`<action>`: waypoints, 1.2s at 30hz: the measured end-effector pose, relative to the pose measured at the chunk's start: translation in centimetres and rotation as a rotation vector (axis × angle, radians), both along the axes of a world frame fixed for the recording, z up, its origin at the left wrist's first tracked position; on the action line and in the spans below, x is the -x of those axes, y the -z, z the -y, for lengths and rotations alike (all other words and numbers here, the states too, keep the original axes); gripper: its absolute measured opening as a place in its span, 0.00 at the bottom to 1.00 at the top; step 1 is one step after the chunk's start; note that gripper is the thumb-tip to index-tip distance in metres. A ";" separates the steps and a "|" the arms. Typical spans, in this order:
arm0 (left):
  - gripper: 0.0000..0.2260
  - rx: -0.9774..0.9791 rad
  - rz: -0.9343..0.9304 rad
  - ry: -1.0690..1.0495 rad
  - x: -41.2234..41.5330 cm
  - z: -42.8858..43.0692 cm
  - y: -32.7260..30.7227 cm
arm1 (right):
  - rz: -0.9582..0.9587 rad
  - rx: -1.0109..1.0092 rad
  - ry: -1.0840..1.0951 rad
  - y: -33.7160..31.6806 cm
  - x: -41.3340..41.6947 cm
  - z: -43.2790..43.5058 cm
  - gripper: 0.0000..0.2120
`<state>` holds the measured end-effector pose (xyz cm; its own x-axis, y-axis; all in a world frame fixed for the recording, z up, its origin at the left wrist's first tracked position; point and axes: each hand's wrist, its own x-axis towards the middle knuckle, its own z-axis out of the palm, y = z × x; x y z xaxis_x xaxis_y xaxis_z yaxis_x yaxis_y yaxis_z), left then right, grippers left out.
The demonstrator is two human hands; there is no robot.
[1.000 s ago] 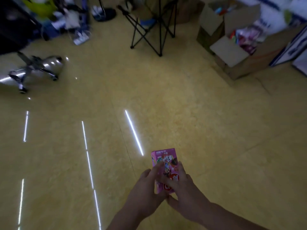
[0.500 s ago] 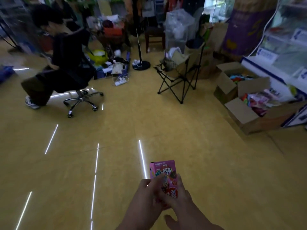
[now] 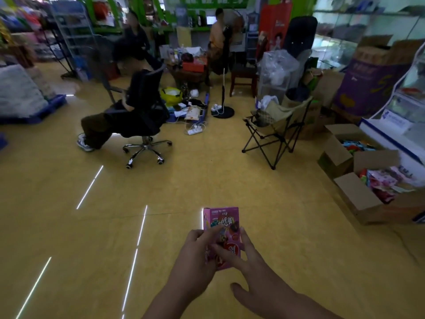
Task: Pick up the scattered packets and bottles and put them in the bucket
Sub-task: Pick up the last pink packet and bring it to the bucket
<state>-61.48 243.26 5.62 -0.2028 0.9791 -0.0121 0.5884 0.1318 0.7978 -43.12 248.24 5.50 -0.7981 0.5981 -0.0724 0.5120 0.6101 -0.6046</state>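
Observation:
A pink snack box (image 3: 224,223) with cartoon print is held upright in front of me, above the yellow floor. My left hand (image 3: 195,256) grips its left side, thumb across the front. My right hand (image 3: 247,261) lies over its lower right front with straight fingers, thumb spread away below. The box's lower half is hidden behind both hands. No bucket is in view.
A person sits on a black office chair (image 3: 143,125) at the left. A folding camp chair (image 3: 276,125) stands right of centre. Open cardboard boxes (image 3: 361,199) full of packets line the right side beside a display freezer (image 3: 395,132). A power strip (image 3: 195,129) lies on the floor.
My view has tilted up from the floor to the shop interior, bringing the seated person and shelves into sight. Both hands keep the pink box in front of me.

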 end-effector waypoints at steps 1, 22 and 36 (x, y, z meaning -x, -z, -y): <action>0.33 -0.012 -0.017 -0.012 1.2 0.4 -0.9 | -0.004 -0.009 -0.007 -0.8 1.1 0.2 0.40; 0.35 -0.123 -0.106 -0.247 24.1 11.3 -11.6 | -0.072 -0.092 -0.272 -10.8 25.3 6.1 0.42; 0.34 -0.134 -0.153 -0.495 34.7 23.6 -13.6 | -0.126 -0.033 -0.516 -11.6 39.6 13.3 0.41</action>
<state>-96.21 219.68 19.21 -0.6301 0.7570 0.1727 0.5929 0.3256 0.7365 -82.68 234.91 17.10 -0.9905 0.1257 0.0558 0.0645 0.7833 -0.6183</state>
